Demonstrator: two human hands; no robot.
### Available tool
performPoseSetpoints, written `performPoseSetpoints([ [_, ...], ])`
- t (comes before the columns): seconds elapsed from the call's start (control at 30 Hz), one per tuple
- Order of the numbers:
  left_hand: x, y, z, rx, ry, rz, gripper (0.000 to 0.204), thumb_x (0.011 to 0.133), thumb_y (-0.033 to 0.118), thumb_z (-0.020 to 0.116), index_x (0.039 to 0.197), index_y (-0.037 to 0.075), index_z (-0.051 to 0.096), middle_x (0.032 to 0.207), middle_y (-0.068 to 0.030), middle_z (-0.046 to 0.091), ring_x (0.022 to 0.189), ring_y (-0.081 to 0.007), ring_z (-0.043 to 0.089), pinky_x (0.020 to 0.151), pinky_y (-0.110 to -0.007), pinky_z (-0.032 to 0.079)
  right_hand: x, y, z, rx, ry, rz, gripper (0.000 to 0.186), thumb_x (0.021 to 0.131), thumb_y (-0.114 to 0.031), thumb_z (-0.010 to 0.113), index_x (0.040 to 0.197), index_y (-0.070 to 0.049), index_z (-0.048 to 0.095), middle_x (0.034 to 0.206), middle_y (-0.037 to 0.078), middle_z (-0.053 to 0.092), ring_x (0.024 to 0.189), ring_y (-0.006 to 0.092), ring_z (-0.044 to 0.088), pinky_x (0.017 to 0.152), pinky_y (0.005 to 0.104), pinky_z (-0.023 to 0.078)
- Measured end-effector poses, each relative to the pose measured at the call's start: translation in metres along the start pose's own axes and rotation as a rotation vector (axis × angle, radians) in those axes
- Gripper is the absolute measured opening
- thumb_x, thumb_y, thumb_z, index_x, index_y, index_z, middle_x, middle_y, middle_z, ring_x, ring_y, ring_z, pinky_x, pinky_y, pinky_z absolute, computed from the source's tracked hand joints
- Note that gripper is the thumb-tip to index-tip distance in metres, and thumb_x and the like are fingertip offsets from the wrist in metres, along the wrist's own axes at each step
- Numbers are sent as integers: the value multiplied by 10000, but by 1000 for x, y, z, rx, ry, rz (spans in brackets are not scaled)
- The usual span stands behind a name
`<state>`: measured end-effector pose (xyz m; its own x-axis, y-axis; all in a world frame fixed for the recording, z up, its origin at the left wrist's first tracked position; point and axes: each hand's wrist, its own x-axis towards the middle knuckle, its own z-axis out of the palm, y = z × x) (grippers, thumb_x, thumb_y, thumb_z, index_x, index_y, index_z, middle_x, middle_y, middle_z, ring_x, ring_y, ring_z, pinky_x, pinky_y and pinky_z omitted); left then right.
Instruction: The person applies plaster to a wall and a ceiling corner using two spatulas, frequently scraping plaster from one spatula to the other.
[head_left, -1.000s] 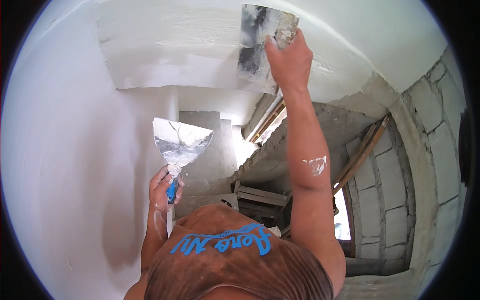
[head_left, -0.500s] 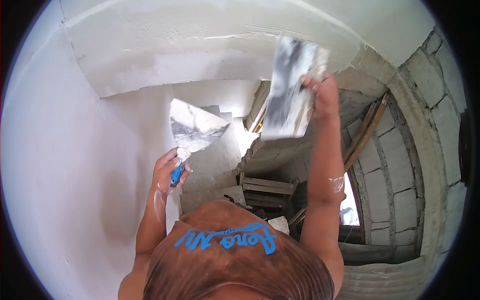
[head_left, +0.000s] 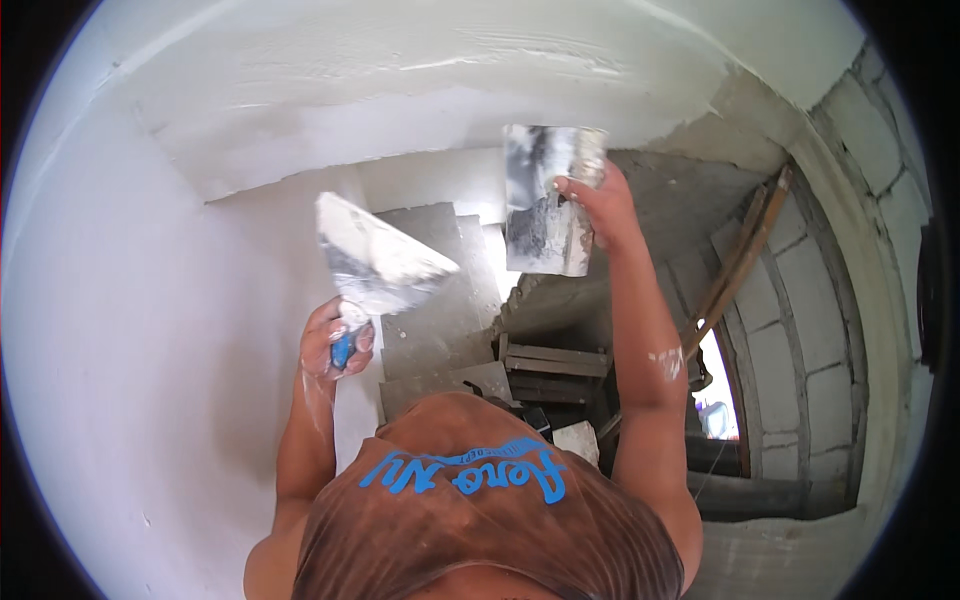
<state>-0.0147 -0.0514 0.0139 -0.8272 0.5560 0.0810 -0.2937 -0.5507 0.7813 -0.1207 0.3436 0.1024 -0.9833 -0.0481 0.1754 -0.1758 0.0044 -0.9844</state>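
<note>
Left hand grips scraper; right hand clasps trowel. Scraper partly hides grey concrete; wooden planks slant near block wall.

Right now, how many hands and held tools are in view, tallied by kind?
Hands: 2, the left hand and right hand
Flared putty knife: 1, in the left
Rectangular scraper: 1, in the right
Total: 4

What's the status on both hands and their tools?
Left hand gripping scraper, white paste on it. Right hand gripping trowel. Tools apart, nothing seen between them.
</note>
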Motion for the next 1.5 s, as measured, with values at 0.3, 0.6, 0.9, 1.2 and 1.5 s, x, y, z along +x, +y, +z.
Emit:
performPoseSetpoints([
  [0.3, -49, -12, -13, -90, 345, 378, 354, 953, 206, 548, 1178, -47, 444, 791, -174, 564, 454, -176, 487, 320, -249, 381, 39, -33, 206, -366, 136, -463, 391, 787, -202, 679, 1054, 26, 506, 875, 265, 632, 846, 456, 617, 763, 497, 493],
  [0.6, -64, -31, -30, -93, 457, 359, 322, 954, 188, 509, 1166, -46, 448, 791, -173, 557, 454, -180, 487, 318, -249, 380, 74, -24, 167, -465, 439, -269, 523, 764, -272, 729, 1145, 44, 558, 911, 260, 679, 860, 417, 668, 776, 454, 522],
  [0.9, -43, -6, -13, -55, 269, 247, 325, 952, 190, 516, 1162, -50, 451, 804, -182, 570, 463, -186, 501, 321, -247, 374, 36, -29, 33, -667, 896, -267, 512, 731, -280, 782, 1095, 32, 604, 966, 226, 699, 901, 386, 674, 815, 418, 518],
  [1.2, -51, 8, -25, 26, 225, 125, 326, 939, 217, 550, 1118, -49, 495, 781, -171, 576, 458, -165, 496, 330, -248, 363, -44, -46, -16, -138, 615, -178, 439, 762, -95, 790, 1130, 24, 585, 1004, 138, 686, 836, 232, 685, 734, 372, 559],
  [1.5, -37, 23, -28, 111, 2, -124, 284, 923, 190, 558, 1054, -58, 521, 768, -170, 583, 455, -146, 485, 323, -244, 355, -73, 13, 99, 334, -328, 132, 610, 664, -87, 795, 1214, 39, 563, 1047, 80, 660, 917, 162, 639, 825, 309, 509],
])
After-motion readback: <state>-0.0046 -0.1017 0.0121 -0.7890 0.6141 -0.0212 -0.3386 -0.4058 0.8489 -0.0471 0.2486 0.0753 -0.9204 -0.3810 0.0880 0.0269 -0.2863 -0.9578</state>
